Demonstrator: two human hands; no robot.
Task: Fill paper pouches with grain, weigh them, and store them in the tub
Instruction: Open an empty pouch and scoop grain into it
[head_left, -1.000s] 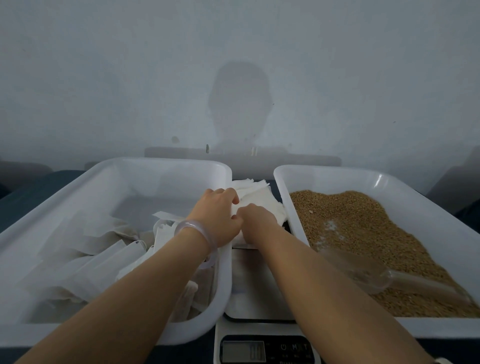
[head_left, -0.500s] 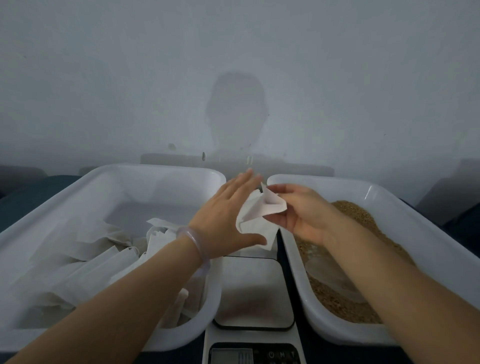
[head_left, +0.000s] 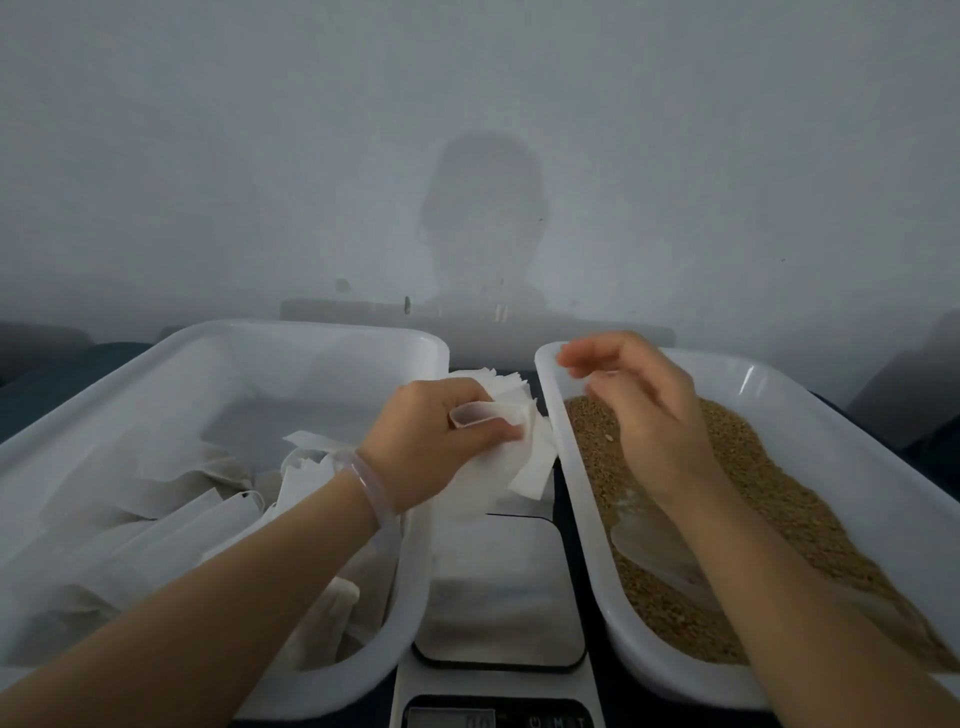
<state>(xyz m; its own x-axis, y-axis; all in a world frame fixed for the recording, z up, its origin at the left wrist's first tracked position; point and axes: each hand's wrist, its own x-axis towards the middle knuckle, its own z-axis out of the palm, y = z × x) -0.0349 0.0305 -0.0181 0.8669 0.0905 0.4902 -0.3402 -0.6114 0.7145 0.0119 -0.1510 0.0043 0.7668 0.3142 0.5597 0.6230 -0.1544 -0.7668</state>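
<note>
Paper pouch (head_left: 498, 467) gripped in left hand (head_left: 426, 441), left of grain tub (head_left: 779, 387); right hand (head_left: 644, 410) empty, loosely curled, over tub, nearer scoop (head_left: 660, 545).

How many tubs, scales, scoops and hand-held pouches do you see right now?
Tubs: 2, left tub and grain tub
Scale: 1
Scoop: 1, lying in the grain
Pouch held by left hand: 1
Total: 5; heaped pouches in the left tub cannot be counted.

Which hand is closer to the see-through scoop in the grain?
Right. The right hand hovers over the grain just beyond the scoop; the left hand is off to the side, holding a paper pouch above the scale.
</note>
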